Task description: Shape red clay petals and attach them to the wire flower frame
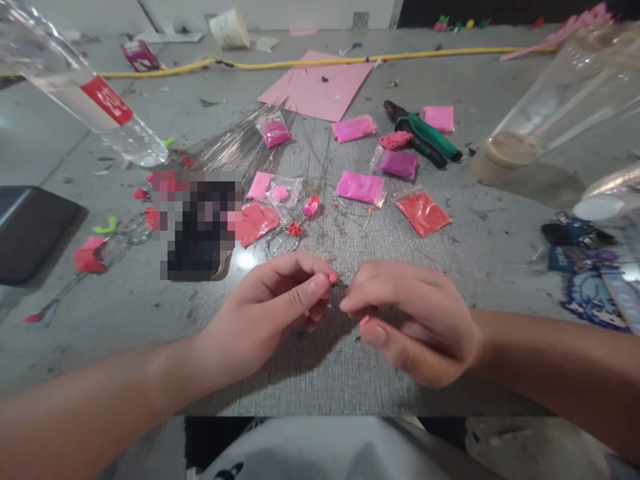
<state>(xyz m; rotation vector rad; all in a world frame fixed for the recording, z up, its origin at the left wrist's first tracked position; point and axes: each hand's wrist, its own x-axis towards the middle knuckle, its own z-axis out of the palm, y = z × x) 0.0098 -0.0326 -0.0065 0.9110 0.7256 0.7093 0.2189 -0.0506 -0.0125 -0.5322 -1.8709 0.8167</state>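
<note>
My left hand (270, 310) is closed in a pinch, holding a small piece of coral-pink clay (333, 278) between thumb and index fingertip. Facing it, my right hand (415, 320) has its thumb and fingers apart, and a small pink bit (365, 321) sticks to the thumb tip. Just beyond the hands lie small clay flowers (311, 207) on wire. Packets of clay spread across the table past them: a red packet (424, 212), a magenta packet (361, 187) and several others.
Green-handled pliers (424, 133) rest behind the packets, beside a bundle of thin wires (240, 143). A plastic bottle (95, 93) is at left, near a dark case (35, 233) and a partly blurred phone (200, 247). A clear cup (545, 107) and keychains (590, 267) sit at right.
</note>
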